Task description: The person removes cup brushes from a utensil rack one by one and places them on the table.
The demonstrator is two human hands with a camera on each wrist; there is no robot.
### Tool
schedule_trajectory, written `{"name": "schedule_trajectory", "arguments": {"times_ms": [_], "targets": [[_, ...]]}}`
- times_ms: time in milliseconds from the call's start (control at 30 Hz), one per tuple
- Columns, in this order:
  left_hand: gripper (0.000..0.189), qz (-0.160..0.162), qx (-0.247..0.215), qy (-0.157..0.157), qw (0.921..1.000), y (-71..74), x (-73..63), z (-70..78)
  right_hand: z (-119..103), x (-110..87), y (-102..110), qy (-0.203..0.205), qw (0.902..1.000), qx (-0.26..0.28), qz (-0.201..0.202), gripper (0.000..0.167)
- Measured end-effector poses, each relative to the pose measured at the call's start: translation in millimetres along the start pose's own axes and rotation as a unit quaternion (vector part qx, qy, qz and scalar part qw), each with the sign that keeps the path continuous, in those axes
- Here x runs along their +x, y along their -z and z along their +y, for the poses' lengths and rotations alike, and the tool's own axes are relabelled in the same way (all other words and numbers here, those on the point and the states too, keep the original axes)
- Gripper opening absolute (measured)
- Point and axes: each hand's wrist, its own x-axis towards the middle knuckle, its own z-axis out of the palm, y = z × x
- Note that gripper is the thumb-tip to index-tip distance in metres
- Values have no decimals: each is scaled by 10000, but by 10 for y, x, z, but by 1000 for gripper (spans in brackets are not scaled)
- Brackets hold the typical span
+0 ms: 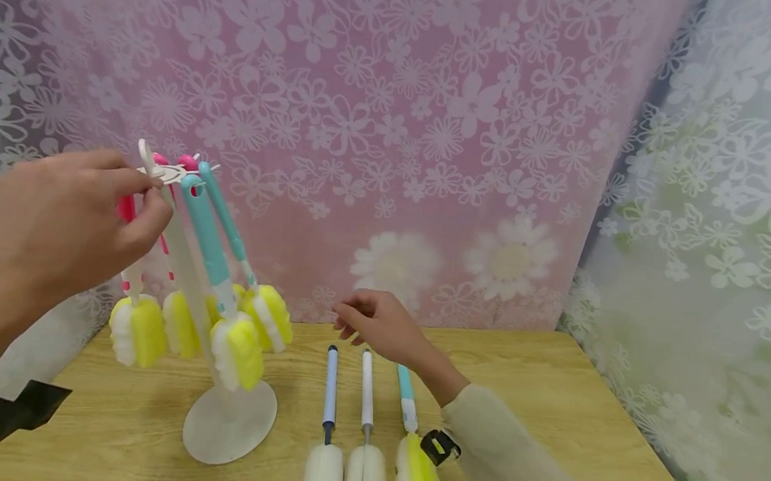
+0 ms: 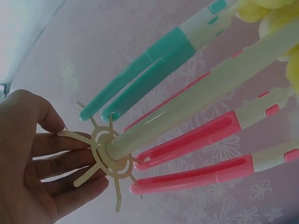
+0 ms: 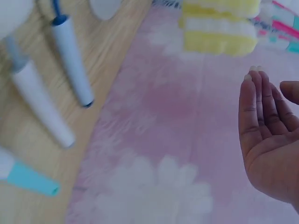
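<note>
Nearest, below the right hand (image 1: 382,328), a brush with a light-blue tubular handle and white cylindrical head (image 1: 329,410), a brush with a white tubular handle and white head (image 1: 367,405), and a brush with a turquoise plastic handle and yellow-and-white sponge head (image 1: 409,414) lie side by side on the wood-grain table (image 1: 515,382); the right hand hangs above the handle ends, fingers relaxed, holding nothing; the left hand (image 1: 79,223) pinches a prong at the top of a white, round-based pole stand (image 1: 186,271); from other prongs, just beside the left fingers, hang two turquoise-handled sponge brushes (image 1: 210,251) and pink-handled sponge brushes (image 2: 217,128) (their heads yellow and white); beyond both hands rises a pink cloth printed with white flowers (image 1: 321,230).
</note>
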Motion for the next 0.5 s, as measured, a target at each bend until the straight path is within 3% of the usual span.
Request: {"name": "schedule_trajectory", "arguments": {"times_ms": [100,200,367,500], "targets": [[36,89,151,153,9997,13,-4,33,-246,124,-165,400,9988,-67,-283,29],[34,233,238,278,9991,8,-1,66,-427,223,-335,663,9970,-262,-295,33],[35,187,273,513,9981,-7,-8,110,-616,354,-628,1099,9932,-78,376,35],[35,232,223,463,9984,-41,-16,142,-686,441,-818,1406,9844,384,988,35]]}}
